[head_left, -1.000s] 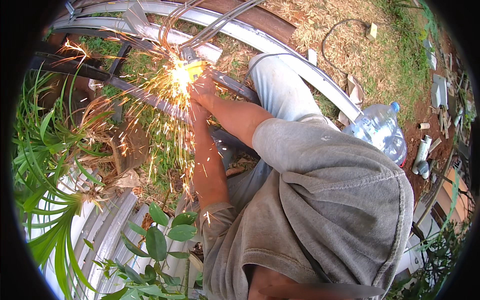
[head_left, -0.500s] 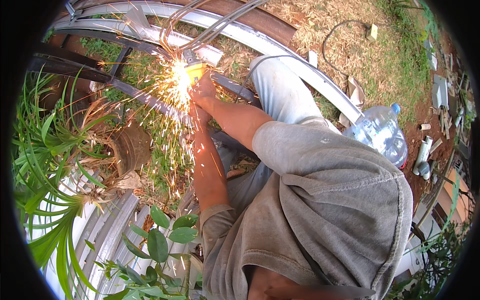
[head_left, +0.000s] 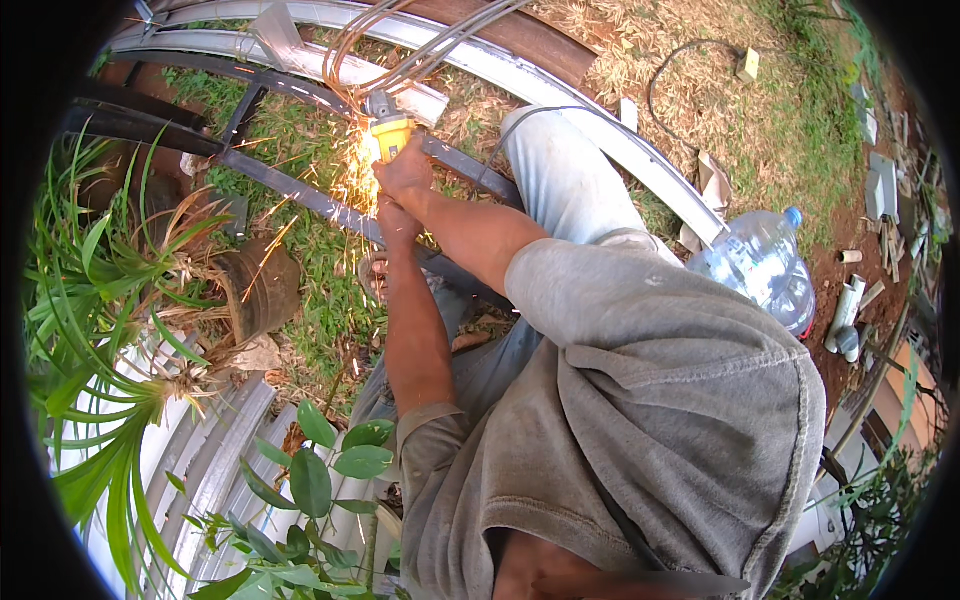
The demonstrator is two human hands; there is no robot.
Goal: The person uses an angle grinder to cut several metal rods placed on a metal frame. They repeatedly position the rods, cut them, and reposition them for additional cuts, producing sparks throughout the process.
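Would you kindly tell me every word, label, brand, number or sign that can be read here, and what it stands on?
No text can be read.
On the yellow-and-grey handheld grinder, none can be made out.
On the blue-capped clear plastic bottle, none either.

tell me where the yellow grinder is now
In the head view, the yellow grinder is above and left of centre, in the right hand, just below the thin bent rods.

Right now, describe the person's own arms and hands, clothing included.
The right hand and left hand appear ungloved, and both forearms are bare. The loose, grey-brown cloth sleeves are short; a small pale mark shows on the right one.
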